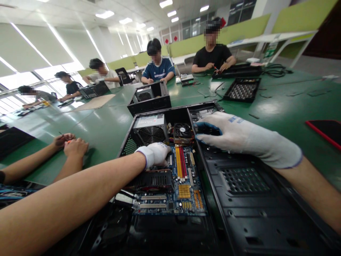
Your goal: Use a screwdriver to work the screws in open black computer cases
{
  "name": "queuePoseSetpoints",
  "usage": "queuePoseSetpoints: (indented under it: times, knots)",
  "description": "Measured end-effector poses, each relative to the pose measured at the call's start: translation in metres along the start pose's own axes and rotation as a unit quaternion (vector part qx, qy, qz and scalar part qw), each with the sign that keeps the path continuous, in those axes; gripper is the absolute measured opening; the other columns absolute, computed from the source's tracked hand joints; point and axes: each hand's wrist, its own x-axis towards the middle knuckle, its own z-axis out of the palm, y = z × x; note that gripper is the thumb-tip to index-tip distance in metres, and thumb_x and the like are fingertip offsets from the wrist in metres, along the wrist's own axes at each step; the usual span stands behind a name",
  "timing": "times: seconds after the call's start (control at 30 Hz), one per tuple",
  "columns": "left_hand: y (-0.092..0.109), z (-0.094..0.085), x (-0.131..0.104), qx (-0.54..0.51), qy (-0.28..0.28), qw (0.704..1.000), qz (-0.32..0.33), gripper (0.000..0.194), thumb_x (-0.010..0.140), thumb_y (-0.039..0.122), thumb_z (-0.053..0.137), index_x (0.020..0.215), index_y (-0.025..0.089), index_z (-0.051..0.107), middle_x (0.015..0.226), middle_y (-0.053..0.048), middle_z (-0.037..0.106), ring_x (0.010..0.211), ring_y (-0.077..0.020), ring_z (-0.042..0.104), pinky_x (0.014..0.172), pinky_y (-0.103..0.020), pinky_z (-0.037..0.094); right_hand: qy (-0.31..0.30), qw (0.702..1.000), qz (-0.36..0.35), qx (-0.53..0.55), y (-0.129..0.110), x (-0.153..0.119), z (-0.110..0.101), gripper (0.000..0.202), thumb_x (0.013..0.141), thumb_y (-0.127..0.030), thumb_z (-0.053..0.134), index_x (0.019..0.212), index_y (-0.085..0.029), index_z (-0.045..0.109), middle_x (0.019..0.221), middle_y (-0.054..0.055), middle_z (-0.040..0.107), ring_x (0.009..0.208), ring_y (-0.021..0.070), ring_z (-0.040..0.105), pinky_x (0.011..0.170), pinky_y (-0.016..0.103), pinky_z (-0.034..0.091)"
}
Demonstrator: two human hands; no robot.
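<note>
An opened black computer case (221, 206) lies before me, with a blue motherboard (170, 208) inside. My left hand (158, 154), in a white glove, reaches down to the board, left of the yellow and red memory slots (181, 161). Its fingers are bent together, and whatever they pinch is hidden. My right hand (226, 131), gloved white with a blue palm, has thumb and fingers closed at the case's middle rail. The power supply (151, 129) and a CPU fan (182, 131) sit at the far end. A dark graphics card (151, 181) lies below my left hand.
Another opened case (149, 96) stands just beyond mine on the green table (293, 94). A black tray-like panel (242, 89) lies behind my right hand, a red-edged black pad (326, 129) to the right. A co-worker's hands (71, 144) work at left; several people sit around.
</note>
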Motion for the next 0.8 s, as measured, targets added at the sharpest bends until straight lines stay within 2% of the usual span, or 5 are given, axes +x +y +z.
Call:
queuePoseSetpoints:
  times: [0.23,0.47,0.67,0.8]
  knots:
    - [0.004,-0.006,-0.003,-0.002,-0.009,1.000,0.013,0.055,0.080,0.047,0.078,0.127,0.020,0.069,0.122,-0.013,0.075,0.109,-0.0320,0.072,0.089,-0.036,0.058,-0.005,1.000,-0.003,0.010,0.002,0.000,0.001,0.055,0.093,-0.063,0.057,0.130,-0.024,0.072,0.126,0.009,0.073,0.121,0.0323,0.064,0.107,0.048,0.049]
    - [0.003,-0.004,-0.001,-0.013,-0.021,0.999,0.023,0.053,0.077,0.047,0.078,0.120,0.017,0.071,0.119,-0.015,0.075,0.108,-0.0343,0.073,0.088,-0.038,0.059,0.000,1.000,-0.017,0.010,0.004,-0.001,0.001,0.055,0.094,-0.062,0.056,0.133,-0.026,0.070,0.129,0.009,0.072,0.124,0.0320,0.063,0.109,0.049,0.048]
    - [0.003,-0.008,-0.006,-0.037,-0.003,0.999,0.019,0.057,0.075,0.048,0.077,0.122,0.015,0.067,0.121,-0.017,0.075,0.113,-0.0351,0.072,0.095,-0.039,0.058,-0.001,1.000,-0.001,0.014,0.003,-0.001,0.000,0.057,0.094,-0.064,0.056,0.132,-0.024,0.070,0.130,0.010,0.071,0.122,0.0317,0.064,0.107,0.048,0.049]
    - [0.003,-0.019,-0.015,-0.068,0.028,0.997,0.006,0.067,0.078,0.048,0.074,0.132,0.013,0.059,0.122,-0.018,0.075,0.112,-0.0348,0.073,0.093,-0.039,0.059,0.046,0.999,0.017,0.023,0.001,-0.003,-0.003,0.055,0.095,-0.063,0.056,0.128,-0.021,0.071,0.127,0.010,0.073,0.118,0.0302,0.067,0.106,0.045,0.051]
